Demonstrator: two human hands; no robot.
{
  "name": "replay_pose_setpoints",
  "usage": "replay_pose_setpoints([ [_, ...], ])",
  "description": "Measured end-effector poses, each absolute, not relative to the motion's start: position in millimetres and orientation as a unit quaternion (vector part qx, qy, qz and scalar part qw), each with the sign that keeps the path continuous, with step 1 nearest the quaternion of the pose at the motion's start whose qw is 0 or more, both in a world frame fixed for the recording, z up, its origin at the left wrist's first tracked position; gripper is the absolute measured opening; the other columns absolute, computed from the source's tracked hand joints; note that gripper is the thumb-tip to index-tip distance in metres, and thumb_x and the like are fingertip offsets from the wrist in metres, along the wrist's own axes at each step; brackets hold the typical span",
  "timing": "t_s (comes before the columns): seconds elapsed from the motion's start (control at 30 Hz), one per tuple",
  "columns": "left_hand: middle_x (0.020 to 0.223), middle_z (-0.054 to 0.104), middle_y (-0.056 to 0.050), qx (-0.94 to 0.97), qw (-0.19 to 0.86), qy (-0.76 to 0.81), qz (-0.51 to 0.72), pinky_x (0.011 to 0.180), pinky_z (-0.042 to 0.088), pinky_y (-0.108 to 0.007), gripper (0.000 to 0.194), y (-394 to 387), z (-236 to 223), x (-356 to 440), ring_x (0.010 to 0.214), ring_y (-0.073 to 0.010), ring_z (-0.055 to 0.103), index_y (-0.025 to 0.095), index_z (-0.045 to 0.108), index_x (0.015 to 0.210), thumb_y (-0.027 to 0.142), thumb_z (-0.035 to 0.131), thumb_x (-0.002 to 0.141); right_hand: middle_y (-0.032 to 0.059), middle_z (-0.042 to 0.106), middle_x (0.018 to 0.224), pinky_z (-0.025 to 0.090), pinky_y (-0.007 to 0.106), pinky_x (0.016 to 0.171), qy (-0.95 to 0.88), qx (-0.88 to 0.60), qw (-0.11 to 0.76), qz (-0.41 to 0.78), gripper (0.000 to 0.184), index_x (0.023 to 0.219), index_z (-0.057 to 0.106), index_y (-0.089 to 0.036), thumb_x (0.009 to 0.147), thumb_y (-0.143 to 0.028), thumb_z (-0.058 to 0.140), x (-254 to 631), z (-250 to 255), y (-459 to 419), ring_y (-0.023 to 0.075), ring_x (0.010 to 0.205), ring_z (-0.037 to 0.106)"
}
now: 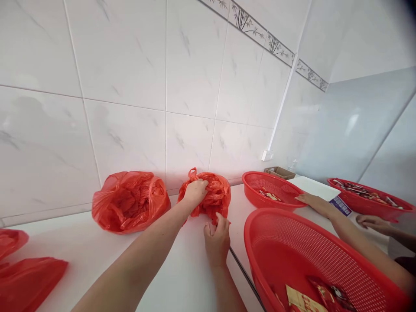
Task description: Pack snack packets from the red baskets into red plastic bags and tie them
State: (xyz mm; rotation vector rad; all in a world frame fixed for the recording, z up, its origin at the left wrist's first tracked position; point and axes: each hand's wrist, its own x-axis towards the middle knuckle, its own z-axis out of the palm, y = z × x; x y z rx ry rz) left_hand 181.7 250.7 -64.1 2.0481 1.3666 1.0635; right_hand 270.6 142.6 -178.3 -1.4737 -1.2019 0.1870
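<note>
A crumpled red plastic bag (pixel 216 193) lies on the white table against the tiled wall. My left hand (pixel 194 191) rests on its top left, fingers closed into the plastic. My right hand (pixel 217 240) pinches the bag's lower edge from the front. A second, larger red plastic bag (pixel 130 201) sits open to the left, holding more crumpled red plastic; neither hand touches it.
A big red mesh basket (pixel 292 251) with a few packets stands at the right front. Two more red baskets (pixel 273 190) (pixel 370 201) stand further back. Another person's hands (pixel 308 200) (pixel 372 222) rest by them. Flat red bags (pixel 26 271) lie at far left.
</note>
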Motion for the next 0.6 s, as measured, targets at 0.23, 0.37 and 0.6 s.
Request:
replay_pose_setpoints([
  [0.23,0.117,0.060,-0.009,0.648,0.343,0.396,0.552,0.082,0.053,-0.042,0.032,241,-24,170,0.097,-0.0208,0.061,0.016,0.056,0.116,0.033,0.057,0.090,0.0166,0.033,0.147,0.037,0.050,0.098,-0.602,-0.649,0.464,0.039,0.076,0.146,0.028,-0.018,0.076,-0.030,0.055,271,-197,155,0.0355,0.132,0.034],
  [0.37,0.118,0.061,-0.007,0.537,0.422,0.304,0.664,0.087,0.050,-0.037,0.028,229,2,157,0.105,-0.0189,0.060,0.018,0.057,0.112,0.037,0.047,0.094,0.0156,0.039,0.145,0.036,0.047,0.099,-0.626,-0.639,0.446,0.036,0.075,0.146,0.029,-0.014,0.077,-0.029,0.053,273,-203,159,0.0332,0.132,0.036],
  [0.6,0.100,0.068,-0.007,0.394,0.604,0.243,0.649,0.068,0.054,-0.026,0.028,179,-8,135,0.078,-0.0151,0.068,0.018,0.059,0.102,0.040,0.044,0.094,0.0169,0.060,0.114,0.043,0.042,0.084,-0.565,-0.643,0.517,-0.009,0.048,0.122,0.055,-0.012,0.079,-0.032,0.051,274,-189,154,0.0301,0.102,0.055],
])
